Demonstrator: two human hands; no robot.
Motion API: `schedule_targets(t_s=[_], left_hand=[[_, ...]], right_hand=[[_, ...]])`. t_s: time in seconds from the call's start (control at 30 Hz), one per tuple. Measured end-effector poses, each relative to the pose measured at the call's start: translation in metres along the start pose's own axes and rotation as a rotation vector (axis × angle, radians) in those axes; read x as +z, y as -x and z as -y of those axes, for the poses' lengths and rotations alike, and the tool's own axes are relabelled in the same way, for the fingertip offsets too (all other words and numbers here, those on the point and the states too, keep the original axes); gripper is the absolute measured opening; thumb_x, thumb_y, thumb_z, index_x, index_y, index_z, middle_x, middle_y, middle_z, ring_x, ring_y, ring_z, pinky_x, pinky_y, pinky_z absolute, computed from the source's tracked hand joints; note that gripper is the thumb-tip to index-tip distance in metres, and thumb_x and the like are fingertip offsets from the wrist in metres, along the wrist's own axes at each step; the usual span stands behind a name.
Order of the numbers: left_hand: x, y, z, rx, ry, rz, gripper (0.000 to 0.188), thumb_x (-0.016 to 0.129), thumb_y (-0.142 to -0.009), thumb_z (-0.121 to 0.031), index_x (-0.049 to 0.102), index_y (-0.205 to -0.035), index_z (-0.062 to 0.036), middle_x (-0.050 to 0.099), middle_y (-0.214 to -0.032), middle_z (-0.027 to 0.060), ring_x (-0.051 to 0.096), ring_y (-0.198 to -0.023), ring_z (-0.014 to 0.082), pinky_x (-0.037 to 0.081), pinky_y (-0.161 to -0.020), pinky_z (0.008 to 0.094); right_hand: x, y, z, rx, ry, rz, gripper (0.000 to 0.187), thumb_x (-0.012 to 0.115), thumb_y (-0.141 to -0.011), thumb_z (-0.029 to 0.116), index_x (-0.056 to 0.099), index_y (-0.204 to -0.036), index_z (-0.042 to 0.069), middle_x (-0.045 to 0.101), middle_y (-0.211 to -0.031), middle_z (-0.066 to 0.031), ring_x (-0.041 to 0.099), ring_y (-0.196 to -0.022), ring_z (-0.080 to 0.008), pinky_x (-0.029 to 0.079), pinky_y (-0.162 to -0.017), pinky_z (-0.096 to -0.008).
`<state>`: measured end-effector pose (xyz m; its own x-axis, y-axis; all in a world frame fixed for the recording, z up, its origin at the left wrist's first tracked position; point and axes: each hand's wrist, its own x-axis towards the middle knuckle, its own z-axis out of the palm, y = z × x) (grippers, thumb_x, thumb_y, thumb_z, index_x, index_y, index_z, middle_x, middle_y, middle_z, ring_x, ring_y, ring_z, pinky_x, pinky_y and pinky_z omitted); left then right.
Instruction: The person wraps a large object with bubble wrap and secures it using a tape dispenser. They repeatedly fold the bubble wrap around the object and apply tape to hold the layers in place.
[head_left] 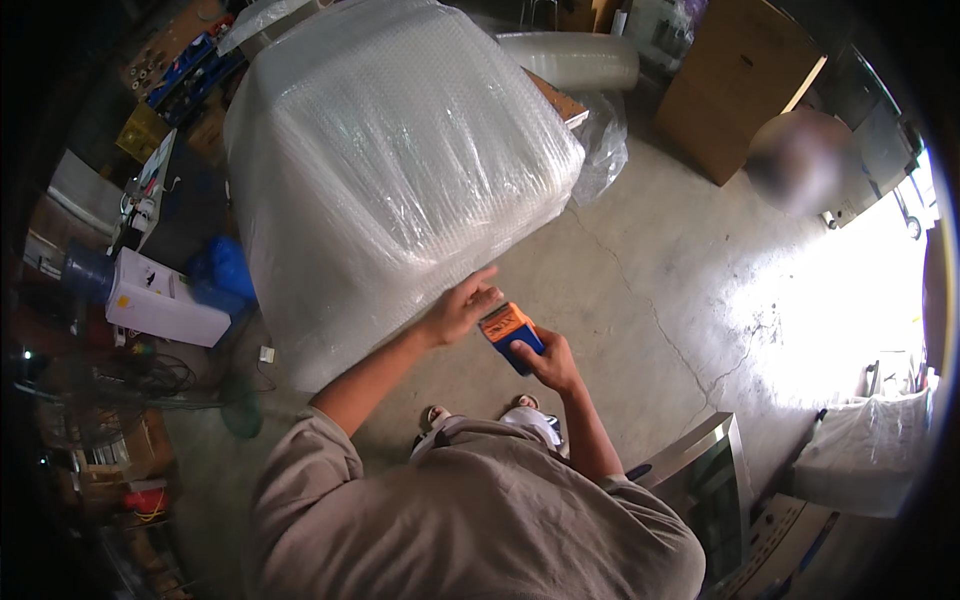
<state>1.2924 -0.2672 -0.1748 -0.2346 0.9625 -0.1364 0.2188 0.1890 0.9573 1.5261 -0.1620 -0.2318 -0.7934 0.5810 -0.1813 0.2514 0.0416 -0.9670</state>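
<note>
My right hand (548, 361) is closed around a small blocky orange-and-blue thing (507, 325), its thumb lying along the blue part. The exact kind of this thing cannot be made out. Just left of its orange end is my left hand (463, 307), fingers stretched out and apart. I cannot tell whether the left fingertips touch the orange end. Directly ahead stands a large bulky load covered in clear bubble wrap (400, 150), its near lower edge close behind my left hand. What lies under the wrap is hidden.
A bubble wrap roll (585, 60) lies behind the load. A tall cardboard box (738, 85) stands far right, near a blurred person (800, 165). At left are a white water dispenser (165, 300) and cables (150, 375). A metal-framed panel (715, 475) leans near my right side.
</note>
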Motion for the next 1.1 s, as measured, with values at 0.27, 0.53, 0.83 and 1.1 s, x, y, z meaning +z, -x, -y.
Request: schedule_targets(t_s=[0.27,0.53,0.83,1.1], left_hand=[[-0.042,-0.002,-0.065,-0.120,0.128,0.031,0.019,0.067,-0.101,-0.015,0.073,-0.109,0.0010,0.074,-0.102,0.0063,0.067,-0.095,0.0114,0.054,-0.086,0.0271],[-0.090,-0.069,-0.088,0.348,-0.847,-0.406,0.011,0.066,-0.094,-0.007,0.071,-0.102,-0.0030,0.071,-0.094,0.0129,0.069,-0.088,0.0292,0.054,-0.079,0.0377],[-0.121,-0.091,-0.051,0.545,-1.373,-0.558,0.050,0.073,-0.090,-0.015,0.061,-0.139,-0.0174,0.055,-0.130,0.0138,0.050,-0.128,0.0339,0.040,-0.110,0.0486],[-0.036,-0.035,0.030,0.472,-1.965,0.402,0.065,0.049,-0.099,-0.031,0.038,-0.156,-0.0014,0.029,-0.165,0.0176,0.025,-0.154,0.0336,0.017,-0.127,0.0481]], right_hand=[[0.009,-0.024,0.053,-0.235,0.055,0.004,0.054,0.076,-0.088,0.048,0.072,-0.109,-0.002,0.072,-0.084,-0.0187,0.072,-0.076,-0.0269,0.054,-0.073,-0.0404],[0.043,-0.100,0.084,0.015,-0.325,-0.002,0.058,0.068,-0.096,0.050,0.070,-0.097,-0.008,0.069,-0.072,-0.0094,0.066,-0.069,-0.0134,0.052,-0.064,-0.0312],[0.075,-0.128,-0.020,0.275,-0.321,0.133,0.068,0.067,-0.093,0.061,0.071,-0.077,-0.005,0.067,-0.066,-0.0116,0.067,-0.057,-0.0180,0.053,-0.056,-0.0326],[0.123,-0.156,-0.118,0.371,-0.213,0.249,0.082,0.063,-0.088,0.073,0.073,-0.080,-0.008,0.071,-0.070,-0.0148,0.073,-0.066,-0.0234,0.058,-0.065,-0.0366]])
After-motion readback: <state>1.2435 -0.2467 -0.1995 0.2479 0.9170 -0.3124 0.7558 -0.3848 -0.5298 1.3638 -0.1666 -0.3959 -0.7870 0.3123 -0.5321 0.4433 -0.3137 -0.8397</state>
